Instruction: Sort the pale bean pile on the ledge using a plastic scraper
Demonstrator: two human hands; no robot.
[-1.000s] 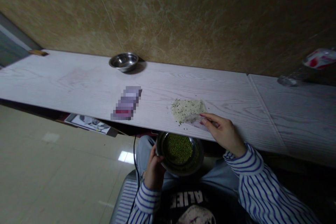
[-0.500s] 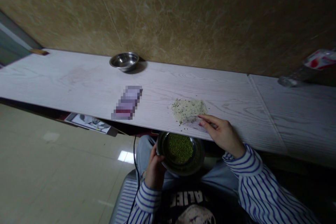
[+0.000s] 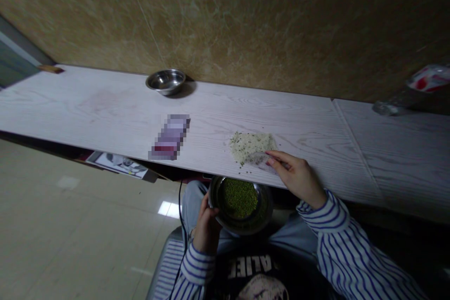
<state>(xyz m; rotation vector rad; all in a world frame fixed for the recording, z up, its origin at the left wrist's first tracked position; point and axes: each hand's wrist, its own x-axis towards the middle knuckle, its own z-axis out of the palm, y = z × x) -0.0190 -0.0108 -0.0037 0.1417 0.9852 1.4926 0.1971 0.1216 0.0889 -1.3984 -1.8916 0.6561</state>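
My left hand (image 3: 206,225) grips the rim of a steel bowl (image 3: 262,218) full of green beans (image 3: 241,198), held just below the table's front edge over my lap. My right hand (image 3: 297,177) rests on the pale wooden table (image 3: 105,112), its fingers pinching a small flat card (image 3: 260,159) whose edge lies against a pile of white rice mixed with green beans (image 3: 250,144).
An empty steel bowl (image 3: 166,80) stands at the back by the brown wall. A blurred flat packet (image 3: 170,136) lies left of the pile. At the far right are a clear bottle (image 3: 388,105) and a red-and-white packet (image 3: 429,77). Tiled floor lies to the left.
My right hand and the card have shifted very slightly left along the pile's near edge. The bowl in my left hand has barely moved.
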